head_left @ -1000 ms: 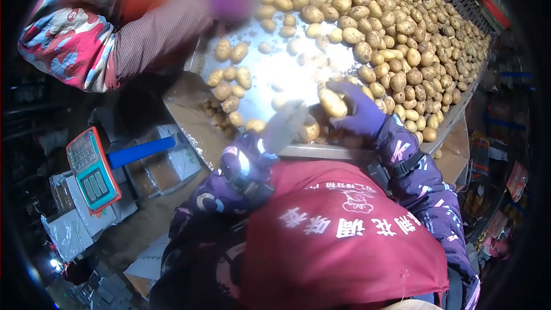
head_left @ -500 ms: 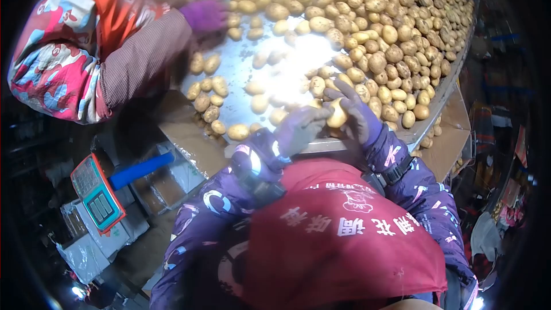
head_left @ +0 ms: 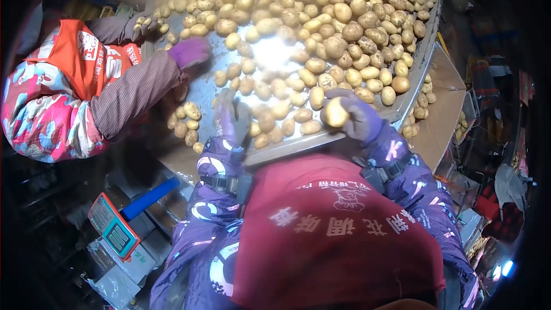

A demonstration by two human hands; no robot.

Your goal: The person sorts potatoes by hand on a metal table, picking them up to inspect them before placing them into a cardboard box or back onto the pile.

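Note:
Loose potatoes (head_left: 356,28) cover much of a metal table (head_left: 201,89), heaped thickest at the back and right. Near the front edge, my right hand (head_left: 359,117), in a purple and grey glove, is closed around a pale potato (head_left: 336,113). To its left, my left hand (head_left: 231,117), gloved alike, rests upright at the table's front left, beside several potatoes (head_left: 265,120). Its fingers look extended and apart, with nothing visible in them. Strong glare whitens the metal between my hands.
At the left, a co-worker in an orange apron (head_left: 97,54) reaches over the table with a purple glove (head_left: 189,53). A scale (head_left: 115,227) with a blue bar stands lower left. An open cardboard box (head_left: 445,103) holds potatoes beyond the table's right edge.
My left hand has moved left, away from my right hand, and opened. My right hand keeps its potato. The view has shifted, showing more of the co-worker.

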